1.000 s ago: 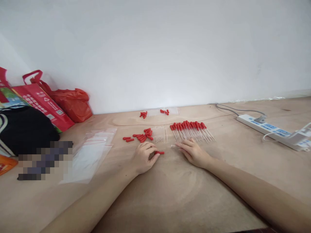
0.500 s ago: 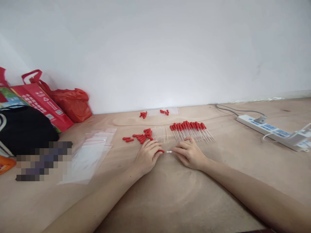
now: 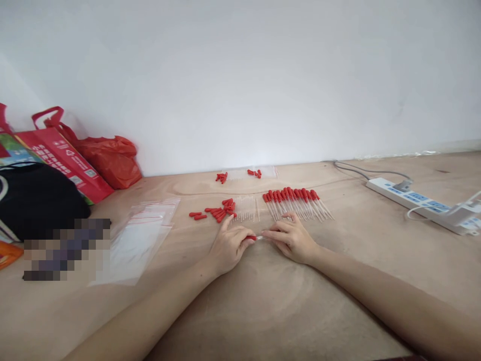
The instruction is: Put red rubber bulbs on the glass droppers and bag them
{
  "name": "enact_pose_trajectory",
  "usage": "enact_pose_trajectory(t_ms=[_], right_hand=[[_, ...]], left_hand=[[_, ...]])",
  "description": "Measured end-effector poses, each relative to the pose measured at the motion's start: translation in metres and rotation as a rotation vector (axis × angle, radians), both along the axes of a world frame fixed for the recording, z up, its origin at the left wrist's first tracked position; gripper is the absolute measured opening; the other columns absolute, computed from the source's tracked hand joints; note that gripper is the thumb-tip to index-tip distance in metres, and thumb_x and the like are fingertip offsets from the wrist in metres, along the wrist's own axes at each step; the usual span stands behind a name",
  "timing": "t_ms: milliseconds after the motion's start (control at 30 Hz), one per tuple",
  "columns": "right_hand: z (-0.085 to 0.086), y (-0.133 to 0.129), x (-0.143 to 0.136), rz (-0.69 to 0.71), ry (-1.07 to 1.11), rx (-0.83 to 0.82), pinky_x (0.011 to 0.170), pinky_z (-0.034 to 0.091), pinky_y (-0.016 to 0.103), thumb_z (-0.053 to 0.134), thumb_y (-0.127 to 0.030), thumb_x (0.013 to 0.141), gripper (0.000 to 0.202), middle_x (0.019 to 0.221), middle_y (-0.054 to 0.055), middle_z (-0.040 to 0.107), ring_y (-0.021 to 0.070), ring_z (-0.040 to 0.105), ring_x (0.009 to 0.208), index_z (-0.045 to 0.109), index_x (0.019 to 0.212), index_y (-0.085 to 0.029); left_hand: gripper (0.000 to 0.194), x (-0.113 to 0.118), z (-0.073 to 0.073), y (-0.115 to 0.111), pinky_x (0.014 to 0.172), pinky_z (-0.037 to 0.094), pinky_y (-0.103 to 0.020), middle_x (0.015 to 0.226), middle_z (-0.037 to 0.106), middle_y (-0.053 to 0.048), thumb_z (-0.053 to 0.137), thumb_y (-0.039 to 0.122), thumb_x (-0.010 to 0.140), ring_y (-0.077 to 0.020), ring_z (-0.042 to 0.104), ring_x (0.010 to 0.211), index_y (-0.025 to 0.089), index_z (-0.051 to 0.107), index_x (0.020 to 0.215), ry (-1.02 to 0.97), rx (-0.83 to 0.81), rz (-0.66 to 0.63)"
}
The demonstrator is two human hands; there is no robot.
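Observation:
My left hand pinches a red rubber dropper bulb between thumb and fingers. Opposite it, my right hand grips a clear glass dropper tube, whose end meets the mouth of the bulb. How far the tube sits inside the bulb is too small to tell. Just beyond my left hand lies a pile of loose red bulbs. Bare glass tubes lie in a row beside the pile. Past my right hand, droppers with red bulbs fitted lie side by side.
Clear zip bags lie flat at the left, near a black bag, a red carrier bag and a red plastic bag. More bulbs and a clear bag lie by the wall. A white power strip stands right.
The gap between bulb and tube has closed; the two now touch end to end. My left hand has shifted slightly toward the right hand, and its index finger is more raised.

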State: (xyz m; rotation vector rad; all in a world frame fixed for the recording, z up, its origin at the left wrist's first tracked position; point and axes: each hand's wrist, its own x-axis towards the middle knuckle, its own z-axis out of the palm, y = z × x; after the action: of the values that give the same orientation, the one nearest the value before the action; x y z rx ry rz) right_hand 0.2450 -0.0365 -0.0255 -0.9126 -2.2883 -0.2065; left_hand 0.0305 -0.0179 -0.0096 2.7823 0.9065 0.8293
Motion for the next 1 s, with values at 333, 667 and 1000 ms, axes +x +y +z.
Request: enact_pose_trajectory(t_ms=[333,667,1000], right_hand=[[0.002,0.002,-0.002,0.035,-0.026,0.050,0.080,0.022,0.036,0.044,-0.017,0.081,0.024,0.074,0.000,0.060,0.0096,0.050,0.064,0.064,0.093,-0.024],[0.005,-0.001,-0.010,0.007,-0.106,0.128,0.069,0.021,0.032,0.040,-0.015,0.080,0.024,0.064,0.001,0.054,0.0104,0.043,0.059,0.063,0.080,-0.018],[0.008,-0.003,-0.019,0.043,-0.120,0.130,0.065,0.019,0.031,0.034,-0.014,0.081,0.027,0.063,0.002,0.052,0.0096,0.031,0.052,0.060,0.072,-0.014]], left_hand=[[0.016,0.000,0.001,-0.003,0.102,0.013,-0.044,0.075,0.066,0.002,0.043,0.023,0.087,-0.0123,0.060,0.073,0.020,0.057,0.081,0.000,0.006,-0.055],[0.014,0.001,-0.001,-0.002,0.101,0.014,-0.045,0.068,0.065,0.003,0.046,0.023,0.085,-0.0113,0.061,0.065,0.018,0.057,0.077,-0.100,0.098,-0.076],[0.012,0.002,-0.001,-0.006,0.099,0.021,-0.044,0.067,0.065,0.002,0.048,0.021,0.083,-0.0120,0.060,0.067,0.018,0.056,0.075,-0.080,0.189,-0.088]])
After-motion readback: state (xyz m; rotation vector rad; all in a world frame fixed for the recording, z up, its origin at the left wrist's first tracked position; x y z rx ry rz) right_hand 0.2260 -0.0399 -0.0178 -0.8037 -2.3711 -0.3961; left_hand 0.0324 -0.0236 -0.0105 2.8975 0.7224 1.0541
